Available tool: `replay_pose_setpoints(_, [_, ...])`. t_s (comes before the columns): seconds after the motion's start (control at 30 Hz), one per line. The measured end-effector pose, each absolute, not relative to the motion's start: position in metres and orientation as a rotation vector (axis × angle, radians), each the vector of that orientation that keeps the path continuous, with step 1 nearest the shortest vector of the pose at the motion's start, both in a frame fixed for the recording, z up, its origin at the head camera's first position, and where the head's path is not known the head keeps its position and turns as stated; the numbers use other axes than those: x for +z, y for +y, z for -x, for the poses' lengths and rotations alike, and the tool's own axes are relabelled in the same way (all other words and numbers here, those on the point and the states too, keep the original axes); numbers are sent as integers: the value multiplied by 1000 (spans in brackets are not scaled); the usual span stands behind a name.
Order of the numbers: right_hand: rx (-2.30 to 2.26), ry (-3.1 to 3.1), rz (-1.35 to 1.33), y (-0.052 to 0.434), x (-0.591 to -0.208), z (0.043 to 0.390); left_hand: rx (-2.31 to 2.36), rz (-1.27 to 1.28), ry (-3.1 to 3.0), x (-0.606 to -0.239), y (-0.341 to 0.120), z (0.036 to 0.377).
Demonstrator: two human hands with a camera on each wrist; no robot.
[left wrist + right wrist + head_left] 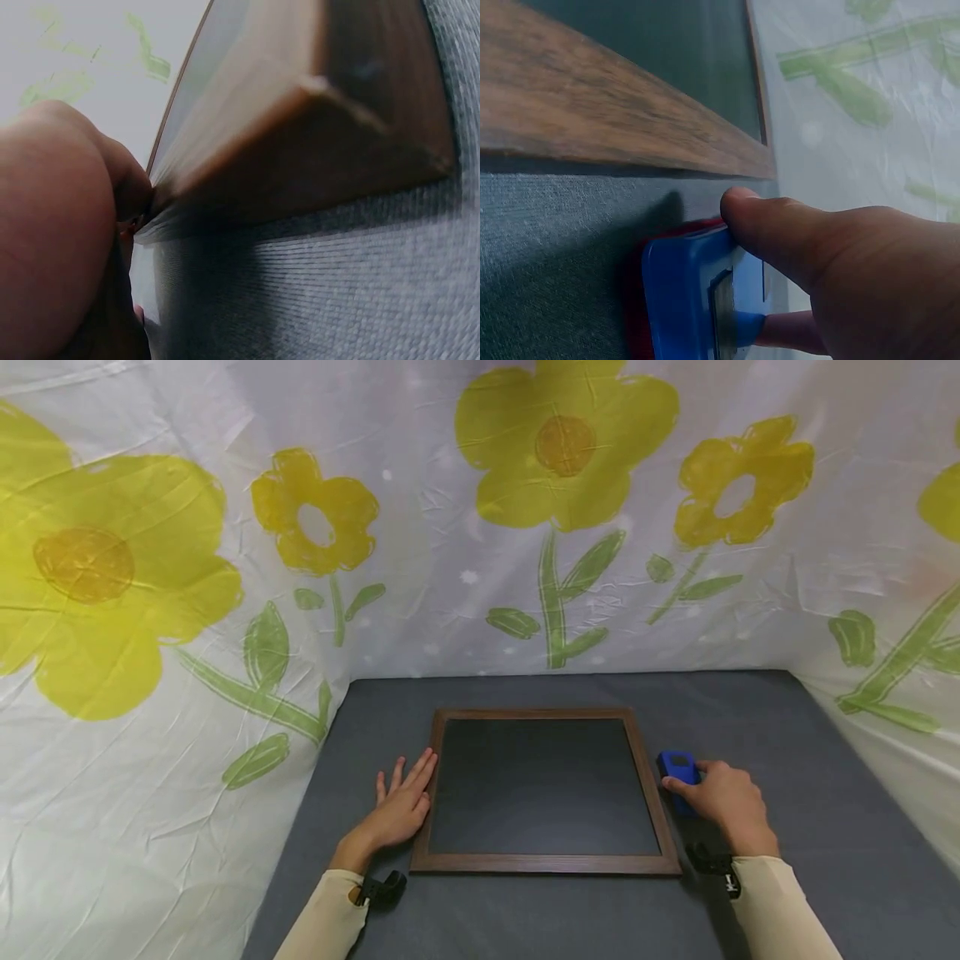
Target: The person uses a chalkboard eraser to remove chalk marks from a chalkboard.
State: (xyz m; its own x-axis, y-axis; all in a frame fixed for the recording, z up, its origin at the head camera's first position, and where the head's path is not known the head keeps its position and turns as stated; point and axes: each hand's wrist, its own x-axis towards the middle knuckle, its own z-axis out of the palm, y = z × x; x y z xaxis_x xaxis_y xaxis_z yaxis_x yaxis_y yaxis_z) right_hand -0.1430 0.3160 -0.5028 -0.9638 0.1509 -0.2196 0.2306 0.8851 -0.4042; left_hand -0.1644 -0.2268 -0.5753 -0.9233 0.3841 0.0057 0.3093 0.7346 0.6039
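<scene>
A small chalkboard with a brown wooden frame lies flat on the dark grey cloth. My left hand touches the left side of that frame, fingers extended along it and pointing away from me. In the left wrist view the thumb side of the hand is right at the frame's edge. To the right of the board, my right hand grips a blue board eraser between thumb and fingers. The right wrist view shows the eraser's blue plastic body and its dark red pad facing the cloth; most of the fingers are hidden behind it.
Grey cloth covers the table around the board. A white curtain printed with yellow flowers hangs along the back and both sides. Each wrist wears a black camera strap, such as the left one.
</scene>
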Motion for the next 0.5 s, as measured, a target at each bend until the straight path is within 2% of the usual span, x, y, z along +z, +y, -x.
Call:
replay_pose_setpoints(0.23, [-627, 2883, -280, 308, -500, 148, 928, -518, 2815, -575, -231, 171])
replay_pose_setpoints(0.33, [-591, 2876, -230, 310, -499, 148, 926, -516, 2758, -559, -231, 167])
replay_pose_setpoints(0.4, [-571, 2890, -175, 312, -495, 148, 950, -587, 2751, -562, -239, 171])
replay_pose_setpoints(0.5, [-577, 2971, -63, 317, -485, 151, 942, -599, 2810, -542, -246, 174])
